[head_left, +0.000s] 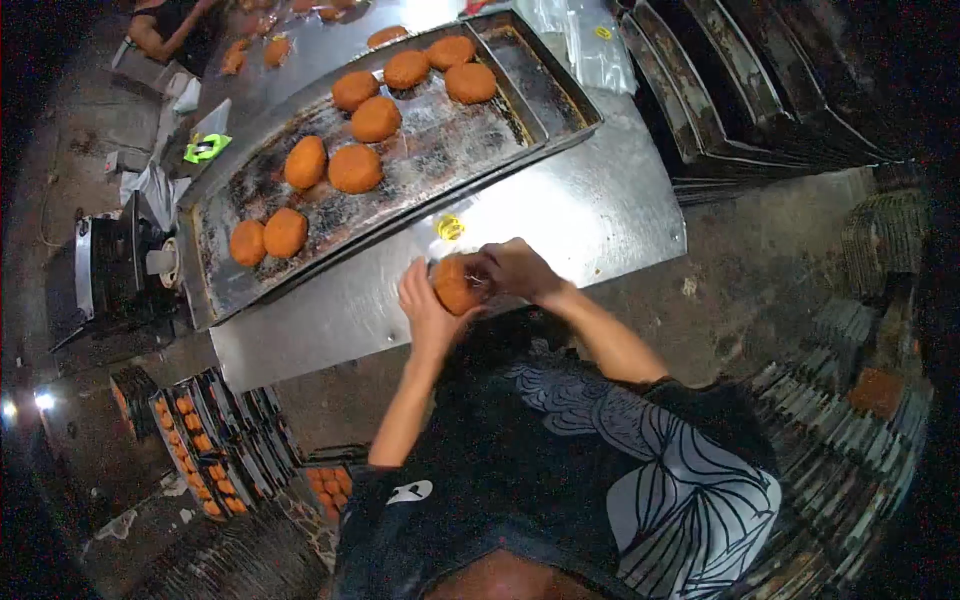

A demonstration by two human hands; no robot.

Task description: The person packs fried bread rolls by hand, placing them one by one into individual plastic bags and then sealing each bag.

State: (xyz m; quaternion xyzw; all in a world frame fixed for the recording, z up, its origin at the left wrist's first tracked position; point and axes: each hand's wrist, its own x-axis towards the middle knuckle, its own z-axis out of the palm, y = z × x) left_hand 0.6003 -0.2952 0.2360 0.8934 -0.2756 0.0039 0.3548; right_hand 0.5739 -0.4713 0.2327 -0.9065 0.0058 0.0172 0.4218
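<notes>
A round orange-brown bun is held in front of my body, over the near edge of the metal table. My left hand grips its left side, thumb and fingers curved around it. My right hand closes on the bun's right side, where a shiny, crinkled patch looks like clear plastic; its exact edges are blurred. A yellow round label lies on the table just beyond my hands. Behind it, a dark baking tray carries several similar buns, some touching each other.
Clear plastic bags lie at the table's far right. Stacked dark trays stand to the right. Racked trays of buns are on the floor at lower left. A black device sits left. Another person's arm shows at upper left.
</notes>
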